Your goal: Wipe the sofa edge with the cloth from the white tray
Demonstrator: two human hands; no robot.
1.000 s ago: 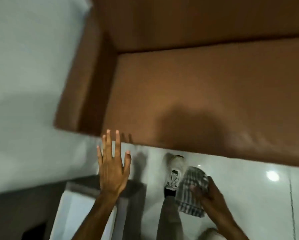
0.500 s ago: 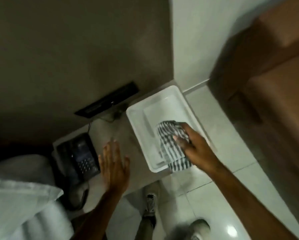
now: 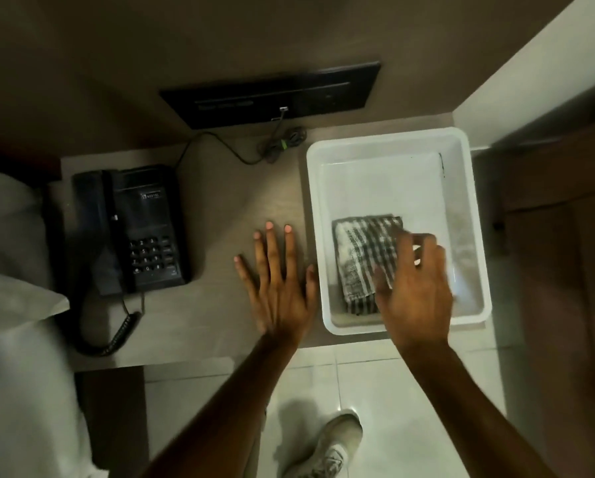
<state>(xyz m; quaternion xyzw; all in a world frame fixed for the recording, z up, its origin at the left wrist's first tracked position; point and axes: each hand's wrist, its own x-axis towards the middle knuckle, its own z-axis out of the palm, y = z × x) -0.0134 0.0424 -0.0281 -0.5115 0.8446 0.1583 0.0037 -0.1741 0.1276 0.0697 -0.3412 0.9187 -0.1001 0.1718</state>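
A folded grey-and-white checked cloth lies flat in the near half of the white tray on the bedside table. My right hand hovers over the cloth's right side with its fingers apart and blurred, covering part of the cloth without gripping it. My left hand is spread flat and open over the table top just left of the tray. The brown sofa shows dimly at the right edge.
A black desk phone with a coiled cord sits on the table's left. A black wall panel with a cable is behind. White bedding lies at the left. My shoe stands on the pale tiled floor.
The view swung from the sofa to the bedside table. My right hand carried the cloth into the tray, and the cloth now lies flat with the fingers loosened above it.
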